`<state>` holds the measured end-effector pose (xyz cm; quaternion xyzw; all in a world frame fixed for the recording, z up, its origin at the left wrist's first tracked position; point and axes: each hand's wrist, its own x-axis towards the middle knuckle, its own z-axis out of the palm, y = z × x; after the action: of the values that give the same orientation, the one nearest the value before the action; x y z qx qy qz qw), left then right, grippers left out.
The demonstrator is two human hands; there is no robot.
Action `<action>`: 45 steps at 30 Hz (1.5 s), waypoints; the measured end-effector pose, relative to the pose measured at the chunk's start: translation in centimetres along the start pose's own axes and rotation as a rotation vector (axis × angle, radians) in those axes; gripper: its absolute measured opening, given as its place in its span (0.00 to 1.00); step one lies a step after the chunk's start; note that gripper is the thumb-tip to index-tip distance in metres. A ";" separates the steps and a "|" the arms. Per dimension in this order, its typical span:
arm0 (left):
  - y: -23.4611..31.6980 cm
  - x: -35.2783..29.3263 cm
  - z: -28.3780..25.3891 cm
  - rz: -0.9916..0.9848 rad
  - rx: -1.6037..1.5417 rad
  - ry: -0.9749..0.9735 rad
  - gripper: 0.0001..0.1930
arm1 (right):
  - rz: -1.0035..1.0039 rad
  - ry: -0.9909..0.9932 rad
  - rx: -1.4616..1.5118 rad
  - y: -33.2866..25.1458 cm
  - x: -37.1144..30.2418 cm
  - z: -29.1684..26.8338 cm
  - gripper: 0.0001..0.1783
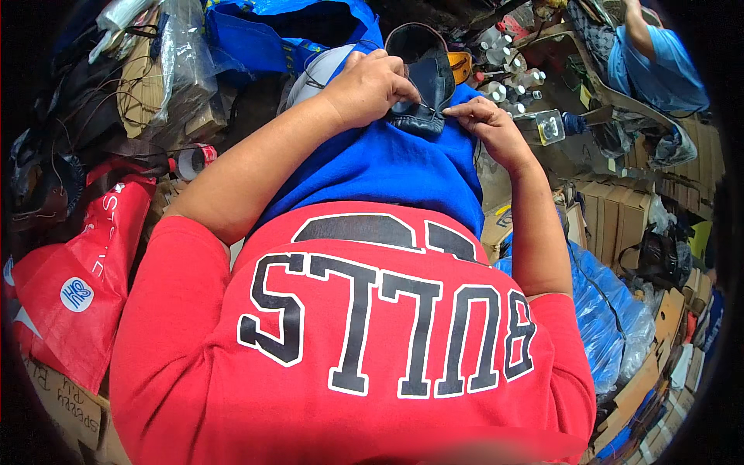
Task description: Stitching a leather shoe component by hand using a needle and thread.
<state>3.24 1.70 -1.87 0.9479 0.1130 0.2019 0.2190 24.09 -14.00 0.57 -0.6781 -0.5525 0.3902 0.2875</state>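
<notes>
A dark leather shoe (426, 81) lies over my lap, on the bright blue cloth (372, 167). My left hand (372, 87) reaches in over its left side, thumb and fingers pinched together close to the leather. A thin line, perhaps a thread or a slim tool, shows by those fingertips. Across from it, my right hand (490, 128) pinches at the shoe's near right edge. Whatever is between the right fingertips is too small to name. A fine dark strand loops over a pale rounded thing (318, 71) beside my left hand.
Beyond the shoe sit a blue bag (291, 27) and several small bottles (511, 77). A red bag (89, 271) lies at left, near a bottle (192, 161). At right are blue plastic wrapping (597, 310) and stacked cardboard (612, 217). Another person's arm (638, 31) shows at top right.
</notes>
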 end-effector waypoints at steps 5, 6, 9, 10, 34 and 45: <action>-0.1 0.0 0.1 -0.006 0.012 -0.004 0.08 | 0.026 -0.005 0.028 -0.3 0.0 0.0 0.13; -0.2 0.0 0.1 -0.009 0.013 -0.013 0.08 | 0.025 -0.005 0.028 -0.3 0.0 0.0 0.13; -0.1 0.1 0.0 -0.030 0.025 -0.050 0.08 | 0.015 -0.002 0.042 -0.2 -0.1 0.0 0.14; -0.1 0.2 -0.1 -0.050 0.035 -0.075 0.08 | 0.001 0.000 0.030 -0.1 0.0 0.0 0.14; 2.3 1.4 -0.1 -0.390 -0.227 -0.198 0.11 | 0.241 0.038 0.523 -0.9 -0.7 1.4 0.18; 1.7 3.3 0.3 -0.368 -0.258 -0.404 0.08 | 0.183 -0.064 0.175 -1.9 2.5 0.6 0.09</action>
<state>6.53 1.10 -0.21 0.8968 0.2104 -0.0212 0.3886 22.79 -11.12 1.29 -0.6853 -0.4608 0.4829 0.2913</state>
